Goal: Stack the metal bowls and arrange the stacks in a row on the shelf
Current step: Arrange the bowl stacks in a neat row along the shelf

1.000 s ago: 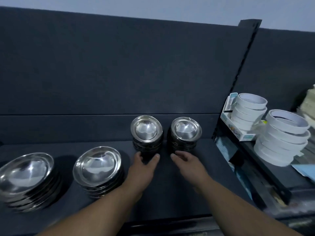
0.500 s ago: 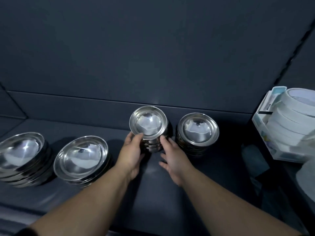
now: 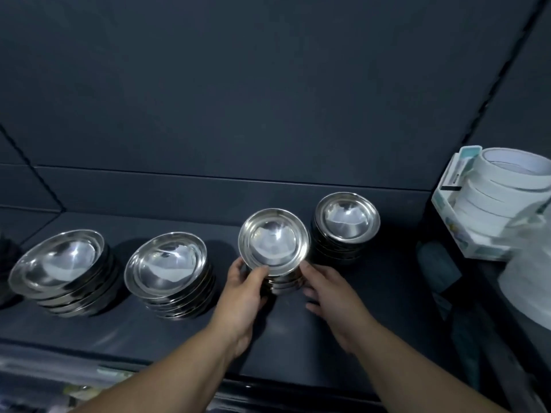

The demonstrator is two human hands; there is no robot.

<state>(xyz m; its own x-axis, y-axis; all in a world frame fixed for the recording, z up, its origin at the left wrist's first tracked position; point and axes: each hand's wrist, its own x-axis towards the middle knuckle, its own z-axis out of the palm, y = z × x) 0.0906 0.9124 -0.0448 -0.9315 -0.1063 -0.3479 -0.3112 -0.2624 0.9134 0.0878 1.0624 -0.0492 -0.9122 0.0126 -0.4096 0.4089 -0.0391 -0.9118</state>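
Head view: four stacks of metal bowls stand in a rough row on the dark shelf [image 3: 298, 338]. The left hand [image 3: 241, 296] grips the small stack [image 3: 272, 238] from its left, thumb on the near rim of the top bowl and fingers curled round the side. The right hand [image 3: 331, 296] holds the same stack from the right, thumb against its side and fingers bent towards its base, so each grip is closed on the bowls. The stack's top leans towards the camera; whether its base is off the shelf I cannot tell. The second small stack [image 3: 347, 219] stands just beside it, right and further back. Left of the hands sit a wide stack [image 3: 165, 260] and the end stack [image 3: 56, 260], near each other. White tape rolls [image 3: 507, 186] fill the right edge.
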